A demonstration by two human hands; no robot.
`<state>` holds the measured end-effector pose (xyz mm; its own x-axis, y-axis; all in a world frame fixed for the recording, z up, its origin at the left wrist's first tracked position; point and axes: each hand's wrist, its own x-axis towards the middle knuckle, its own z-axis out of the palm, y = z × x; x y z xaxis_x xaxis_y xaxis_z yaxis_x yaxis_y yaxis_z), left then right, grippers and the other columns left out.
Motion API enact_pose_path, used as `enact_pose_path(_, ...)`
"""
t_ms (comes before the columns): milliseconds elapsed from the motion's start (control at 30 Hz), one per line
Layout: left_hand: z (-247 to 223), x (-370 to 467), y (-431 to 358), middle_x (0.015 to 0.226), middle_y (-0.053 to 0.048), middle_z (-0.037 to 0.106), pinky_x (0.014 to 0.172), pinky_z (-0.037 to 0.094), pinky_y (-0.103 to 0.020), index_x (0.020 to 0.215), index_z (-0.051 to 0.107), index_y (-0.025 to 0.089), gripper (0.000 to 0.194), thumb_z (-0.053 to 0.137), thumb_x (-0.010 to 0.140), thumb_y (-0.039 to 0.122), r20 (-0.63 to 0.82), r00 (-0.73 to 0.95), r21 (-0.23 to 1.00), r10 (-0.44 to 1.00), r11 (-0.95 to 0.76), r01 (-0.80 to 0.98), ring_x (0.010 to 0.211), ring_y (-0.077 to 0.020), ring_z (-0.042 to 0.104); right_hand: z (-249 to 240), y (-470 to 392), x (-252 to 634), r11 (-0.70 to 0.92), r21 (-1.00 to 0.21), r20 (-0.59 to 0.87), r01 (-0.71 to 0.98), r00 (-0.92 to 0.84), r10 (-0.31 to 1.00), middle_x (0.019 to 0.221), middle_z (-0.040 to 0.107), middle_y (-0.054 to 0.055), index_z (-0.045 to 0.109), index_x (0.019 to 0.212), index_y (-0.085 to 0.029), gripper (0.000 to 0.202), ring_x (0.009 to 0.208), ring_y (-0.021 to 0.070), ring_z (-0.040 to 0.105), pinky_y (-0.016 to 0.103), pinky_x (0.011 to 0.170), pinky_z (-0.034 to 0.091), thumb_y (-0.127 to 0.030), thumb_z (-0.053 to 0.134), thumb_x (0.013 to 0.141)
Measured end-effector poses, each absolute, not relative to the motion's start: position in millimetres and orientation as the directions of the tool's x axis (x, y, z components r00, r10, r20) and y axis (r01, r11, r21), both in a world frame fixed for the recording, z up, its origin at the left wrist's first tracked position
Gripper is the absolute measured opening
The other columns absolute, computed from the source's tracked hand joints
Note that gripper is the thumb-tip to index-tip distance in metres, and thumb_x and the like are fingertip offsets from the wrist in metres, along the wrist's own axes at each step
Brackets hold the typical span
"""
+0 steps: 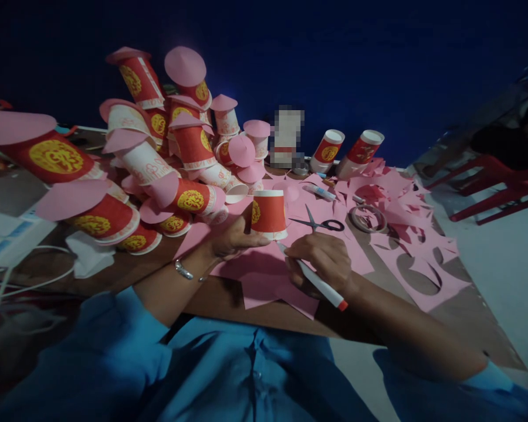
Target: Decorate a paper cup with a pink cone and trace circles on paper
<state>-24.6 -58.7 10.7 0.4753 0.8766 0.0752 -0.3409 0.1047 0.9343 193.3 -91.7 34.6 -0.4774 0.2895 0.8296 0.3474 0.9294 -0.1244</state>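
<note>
My left hand (236,238) is closed on a red paper cup (269,214) with a gold emblem, its thumb across the cup's lower edge. The cup stands upside down, its white base upward, over sheets of pink paper (264,264). In my right hand (320,262) is a white marker (320,283) with a red end, its tip close to the cup's lower rim. Just behind that hand lie scissors (317,224) with dark handles, blades spread. Whether the tip touches the cup or the paper, I cannot tell.
On the left are several stacked cups (193,146) with pink paper cones. Two cup stacks (328,150) stand at the back. To the right lie a tape roll (368,218) and pink paper offcuts (400,205). A glue tube (320,191) rests behind the scissors. A red stool (506,181) is beyond.
</note>
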Motion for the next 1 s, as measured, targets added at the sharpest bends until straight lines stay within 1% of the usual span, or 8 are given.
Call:
enact_pose_path(100, 7, -24, -57, 0.102, -0.005, 0.073, 0.092, 0.053, -0.037, 0.129, 0.059, 0.021, 0.073, 0.094, 0.066, 0.026, 0.090, 0.456, 0.932, 0.886, 0.086, -0.351, 0.098, -0.0241, 0.069, 34, -92, 193, 0.935, -0.108, 0.831, 0.337, -0.486, 0.271, 0.070, 0.068, -0.001, 0.060, 0.101, -0.020, 0.013, 0.056, 0.0145, 0.063, 0.029, 0.053, 0.047, -0.011, 0.062, 0.093)
enact_pose_path(167, 6, -24, -57, 0.106, -0.006, 0.073, 0.091, 0.052, -0.036, 0.129, 0.059, 0.021, 0.072, 0.093, 0.066, 0.026, 0.081, 0.462, 0.936, 0.883, 0.092, -0.340, 0.099, -0.0234, 0.069, 33, -92, 193, 0.935, -0.106, 0.834, 0.339, -0.482, 0.269, 0.071, 0.069, -0.001, 0.060, 0.102, -0.020, 0.013, 0.057, 0.0145, 0.063, 0.029, 0.054, 0.048, -0.010, 0.062, 0.093)
enact_pose_path(367, 6, -26, -58, 0.098, -0.001, 0.071, 0.082, 0.049, -0.032, 0.126, 0.058, 0.021, 0.070, 0.094, 0.067, 0.026, 0.044, 0.475, 0.935, 0.879, 0.132, -0.330, 0.088, -0.0189, 0.067, 28, -91, 193, 0.925, -0.107, 0.836, 0.365, -0.470, 0.283, 0.072, 0.070, 0.000, 0.060, 0.101, -0.020, 0.014, 0.061, 0.0149, 0.067, 0.028, 0.055, 0.051, -0.010, 0.063, 0.092)
enact_pose_path(533, 7, -24, -58, 0.099, -0.002, 0.071, 0.078, 0.049, -0.029, 0.122, 0.059, 0.020, 0.066, 0.094, 0.067, 0.022, 0.057, 0.470, 0.925, 0.881, 0.130, -0.356, 0.086, -0.0174, 0.066, 26, -89, 193, 0.919, -0.094, 0.836, 0.383, -0.470, 0.282, 0.073, 0.070, 0.000, 0.060, 0.102, -0.020, 0.013, 0.062, 0.0152, 0.069, 0.027, 0.056, 0.052, -0.011, 0.063, 0.092)
enact_pose_path(633, 7, -25, -58, 0.102, -0.004, 0.072, 0.082, 0.051, -0.031, 0.122, 0.059, 0.019, 0.066, 0.094, 0.066, 0.022, 0.060, 0.465, 0.928, 0.883, 0.122, -0.352, 0.091, -0.0197, 0.067, 24, -87, 193, 0.917, -0.087, 0.844, 0.390, -0.460, 0.276, 0.074, 0.070, 0.001, 0.060, 0.103, -0.020, 0.014, 0.062, 0.0155, 0.069, 0.027, 0.056, 0.054, -0.012, 0.064, 0.093)
enact_pose_path(767, 6, -27, -57, 0.111, -0.006, 0.073, 0.088, 0.051, -0.034, 0.128, 0.057, 0.020, 0.076, 0.096, 0.063, 0.026, 0.021, 0.468, 0.955, 0.884, 0.120, -0.270, 0.100, -0.0237, 0.068, 20, -87, 194, 0.913, -0.100, 0.837, 0.395, -0.463, 0.292, 0.076, 0.071, 0.001, 0.061, 0.104, -0.021, 0.014, 0.064, 0.0154, 0.070, 0.028, 0.058, 0.055, -0.013, 0.065, 0.094)
enact_pose_path(900, 3, -28, -56, 0.117, -0.008, 0.073, 0.091, 0.051, -0.038, 0.134, 0.055, 0.020, 0.083, 0.096, 0.063, 0.030, 0.018, 0.476, 0.966, 0.879, 0.107, -0.234, 0.104, -0.0265, 0.069, 18, -86, 195, 0.917, -0.103, 0.833, 0.385, -0.470, 0.291, 0.077, 0.071, 0.002, 0.062, 0.103, -0.019, 0.014, 0.066, 0.0165, 0.071, 0.028, 0.058, 0.055, -0.012, 0.068, 0.093)
enact_pose_path(1000, 3, -28, -56, 0.118, -0.008, 0.072, 0.092, 0.051, -0.039, 0.134, 0.053, 0.020, 0.083, 0.096, 0.063, 0.030, -0.005, 0.481, 0.971, 0.877, 0.120, -0.208, 0.106, -0.0269, 0.069, 19, -87, 194, 0.920, -0.101, 0.838, 0.378, -0.467, 0.284, 0.076, 0.071, 0.002, 0.062, 0.103, -0.019, 0.015, 0.065, 0.0161, 0.070, 0.028, 0.058, 0.054, -0.011, 0.068, 0.092)
